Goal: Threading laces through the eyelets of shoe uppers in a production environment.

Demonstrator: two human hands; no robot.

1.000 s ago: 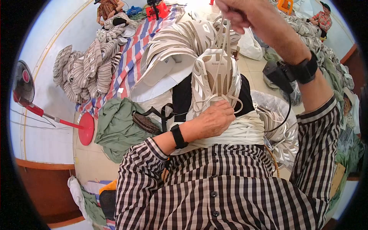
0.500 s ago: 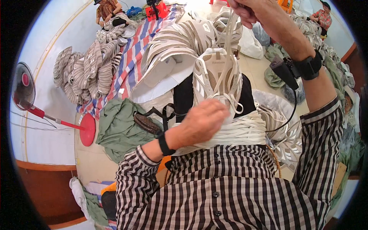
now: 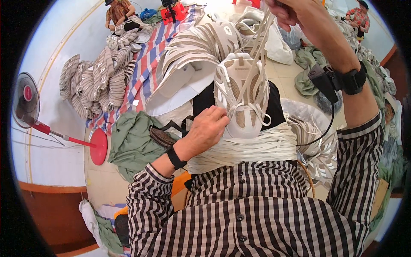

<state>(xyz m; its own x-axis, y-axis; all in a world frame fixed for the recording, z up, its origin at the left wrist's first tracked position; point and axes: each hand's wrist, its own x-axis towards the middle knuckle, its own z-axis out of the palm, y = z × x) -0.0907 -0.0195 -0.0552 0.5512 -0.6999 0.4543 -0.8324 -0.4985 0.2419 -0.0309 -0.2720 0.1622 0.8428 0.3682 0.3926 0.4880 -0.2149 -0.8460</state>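
Across the person's lap, on a black cloth [image 3: 204,100], lies a beige and white shoe upper [image 3: 236,87], its rounded toe toward the body and its tongue pointing away; the right hand [image 3: 290,9], raised at the top edge of the view, is clamped on the pale laces [image 3: 259,49], which run up taut from the upper; one loop of lace hangs by the toe's right side; the left hand [image 3: 207,126] is at the toe's left edge, fingers curled and close together, though whether they pinch a lace I cannot tell; just below the toe, a thick bundle of pale strands [image 3: 244,150] spans the lap.

Beyond the upper stands a curved row of nested uppers [image 3: 199,40], near a striped sheet [image 3: 147,64]; to the left are a crumpled green cloth [image 3: 130,143], a fan [image 3: 28,98] with a red base and a heap of more uppers [image 3: 98,81]; two other people sit farther off, one at the upper left [image 3: 120,13], one at the upper right [image 3: 360,20].
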